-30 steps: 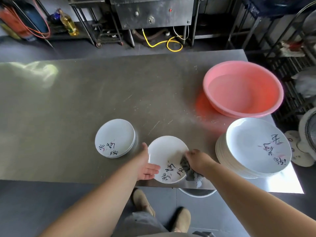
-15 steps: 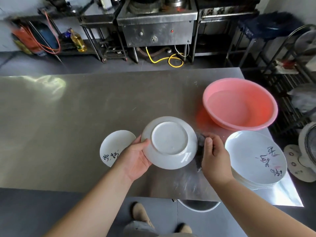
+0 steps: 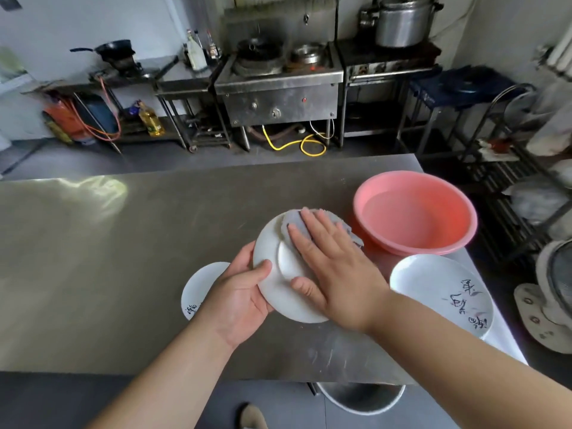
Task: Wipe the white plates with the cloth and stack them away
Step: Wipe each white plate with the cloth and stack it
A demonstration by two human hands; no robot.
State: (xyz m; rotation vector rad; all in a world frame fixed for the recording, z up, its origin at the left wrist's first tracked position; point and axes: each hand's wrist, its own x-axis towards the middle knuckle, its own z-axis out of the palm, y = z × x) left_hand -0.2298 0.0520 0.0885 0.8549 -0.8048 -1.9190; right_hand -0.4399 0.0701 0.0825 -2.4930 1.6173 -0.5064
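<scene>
Steel table (image 3: 108,258) w/ pink basin (image 3: 462,230), plate stack (image 3: 433,283) at R; stove (image 3: 278,94) behind.

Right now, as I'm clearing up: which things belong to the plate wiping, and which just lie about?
Job: held plate, cloth, small plate stack, large plate stack.
Lying about: oil bottle, wok, steel pot, yellow hose.

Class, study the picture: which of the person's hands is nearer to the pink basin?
Right. The right hand lies flat on the cloth over the plate, just left of the basin. The left hand holds the plate's opposite edge, farther away.
</scene>
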